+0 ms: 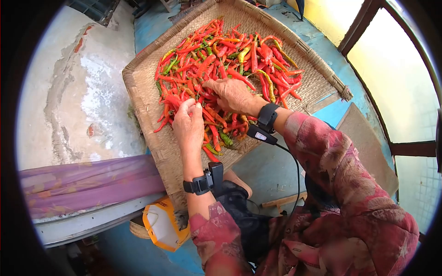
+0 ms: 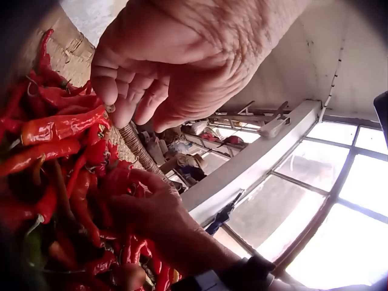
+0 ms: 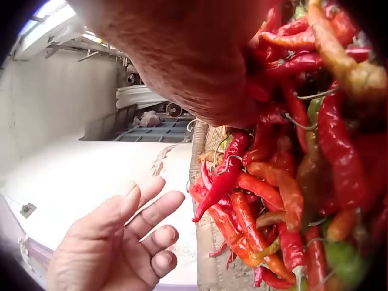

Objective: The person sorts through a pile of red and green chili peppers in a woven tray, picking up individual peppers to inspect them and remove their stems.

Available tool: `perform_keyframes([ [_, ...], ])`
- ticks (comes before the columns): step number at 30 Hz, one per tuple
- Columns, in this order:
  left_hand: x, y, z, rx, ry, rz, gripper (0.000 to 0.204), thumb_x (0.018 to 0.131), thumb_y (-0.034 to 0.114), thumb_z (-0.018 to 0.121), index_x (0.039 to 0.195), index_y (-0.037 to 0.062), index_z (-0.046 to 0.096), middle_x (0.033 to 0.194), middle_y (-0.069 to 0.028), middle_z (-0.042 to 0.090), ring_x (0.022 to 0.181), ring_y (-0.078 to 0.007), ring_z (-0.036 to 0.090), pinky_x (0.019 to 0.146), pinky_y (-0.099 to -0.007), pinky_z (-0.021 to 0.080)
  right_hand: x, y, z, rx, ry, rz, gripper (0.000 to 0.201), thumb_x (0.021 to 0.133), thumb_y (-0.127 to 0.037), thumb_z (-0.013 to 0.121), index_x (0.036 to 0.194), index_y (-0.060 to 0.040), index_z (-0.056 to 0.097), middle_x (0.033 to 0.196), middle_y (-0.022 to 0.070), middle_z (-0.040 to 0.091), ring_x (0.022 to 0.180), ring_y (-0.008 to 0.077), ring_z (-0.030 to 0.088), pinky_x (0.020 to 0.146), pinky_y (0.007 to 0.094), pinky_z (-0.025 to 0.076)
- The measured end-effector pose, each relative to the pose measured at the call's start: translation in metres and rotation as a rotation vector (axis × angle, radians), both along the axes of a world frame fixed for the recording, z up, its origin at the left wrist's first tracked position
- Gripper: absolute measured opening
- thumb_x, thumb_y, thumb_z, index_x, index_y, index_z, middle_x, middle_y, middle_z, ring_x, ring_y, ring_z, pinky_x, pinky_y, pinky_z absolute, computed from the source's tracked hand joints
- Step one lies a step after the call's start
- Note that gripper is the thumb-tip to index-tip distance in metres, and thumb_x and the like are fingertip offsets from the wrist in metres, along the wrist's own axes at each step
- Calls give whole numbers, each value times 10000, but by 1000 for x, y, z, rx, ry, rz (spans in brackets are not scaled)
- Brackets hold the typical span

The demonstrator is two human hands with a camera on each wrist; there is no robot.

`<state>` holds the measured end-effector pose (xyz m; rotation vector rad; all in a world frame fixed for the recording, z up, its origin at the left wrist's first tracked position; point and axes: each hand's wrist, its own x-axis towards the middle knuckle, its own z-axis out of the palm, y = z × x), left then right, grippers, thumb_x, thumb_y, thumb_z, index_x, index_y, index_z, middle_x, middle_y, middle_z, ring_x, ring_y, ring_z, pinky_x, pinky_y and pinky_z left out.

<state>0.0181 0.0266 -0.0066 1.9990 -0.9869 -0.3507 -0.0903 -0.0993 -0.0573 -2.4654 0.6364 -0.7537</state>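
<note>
Red peppers [image 1: 198, 64], with some green and yellowish ones among them, lie heaped on a woven tray [image 1: 142, 89]. My left hand [image 1: 189, 126] is over the near left part of the heap; in the right wrist view this hand [image 3: 118, 239] has loosely bent, parted fingers and no pepper in it. A tiny brown bit shows by its fingertips in the left wrist view. My right hand [image 1: 234, 95] reaches into the middle of the heap. Its fingers are among red peppers [image 2: 63, 130] and partly hidden, so whether it grips one is unclear.
A yellow-edged container [image 1: 161, 227] stands below the tray's near left corner. Purple cloth [image 1: 92, 186] hangs along the left side by a pale wall [image 1: 106, 92]. Framed windows [image 1: 391, 69] are at the right, and a cable [image 1: 298, 179] runs down from my right wrist.
</note>
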Motion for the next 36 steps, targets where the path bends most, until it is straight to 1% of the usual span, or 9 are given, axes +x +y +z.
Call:
perform_keyframes([
  [7, -13, -13, -11, 117, -66, -70, 351, 830, 256, 560, 1063, -4, 589, 898, -171, 655, 867, -298, 625, 776, -378, 463, -41, 12, 4, -281, 139, 294, 365, 707, -123, 636, 1059, -115, 541, 873, 87, 594, 840, 281, 604, 605, 400, 524],
  [12, -24, -26, -19, 153, -53, -195, 307, 850, 217, 536, 1054, -8, 586, 850, -132, 642, 734, -206, 590, 679, -310, 467, -68, -5, 11, -21, 110, 476, 339, 719, 2, 582, 1051, -51, 549, 833, 153, 576, 814, 327, 598, 674, 396, 499],
  [13, -26, -28, -19, 125, -75, -229, 301, 864, 195, 532, 1067, -22, 579, 820, -84, 632, 615, -118, 552, 588, -253, 467, -71, -9, 13, -19, 109, 469, 339, 719, 2, 582, 1051, -51, 549, 833, 153, 576, 814, 327, 598, 674, 396, 499],
  [17, -38, -38, -13, 158, -27, -249, 295, 874, 199, 517, 1051, -29, 581, 820, -83, 633, 618, -127, 554, 592, -256, 468, -88, -18, 44, 169, 42, 289, 239, 730, -27, 575, 970, -32, 578, 783, 178, 601, 705, 327, 617, 615, 373, 496],
  [20, -54, -44, 1, 107, 1, -221, 330, 894, 255, 522, 1051, -30, 579, 828, -87, 636, 613, -106, 547, 569, -234, 452, -90, -21, 54, -59, -164, 37, 199, 845, -88, 541, 1019, -8, 487, 681, 191, 581, 650, 367, 604, 554, 416, 478],
  [22, -68, -47, 14, -156, 429, -165, 305, 903, 291, 520, 936, -1, 603, 713, -56, 621, 597, -113, 543, 556, -246, 428, -83, -16, 58, 41, -208, 33, 207, 849, -106, 547, 1021, -11, 484, 682, 194, 581, 662, 367, 606, 556, 420, 477],
  [26, -67, -46, 14, -381, 636, -172, 264, 901, 299, 544, 827, 47, 579, 652, 12, 543, 562, -48, 474, 504, -199, 366, -71, 3, 71, 274, -224, 110, 226, 869, -170, 554, 1021, -8, 513, 770, 193, 607, 734, 354, 619, 625, 408, 493],
  [29, -50, -36, 17, -426, 533, -3, 220, 877, 257, 568, 822, 45, 575, 626, 19, 515, 560, -49, 466, 511, -196, 368, -56, -8, 57, 247, -295, 301, 311, 874, -235, 567, 1077, -1, 548, 862, 182, 624, 827, 323, 623, 719, 378, 497],
  [36, 10, 7, 9, -84, -163, 57, 243, 821, 211, 603, 937, -1, 573, 708, -84, 622, 631, -175, 594, 607, -309, 463, -28, -34, 20, -183, 115, -104, 544, 720, -256, 684, 1190, -65, 489, 1012, 126, 563, 990, 301, 512, 844, 393, 441],
])
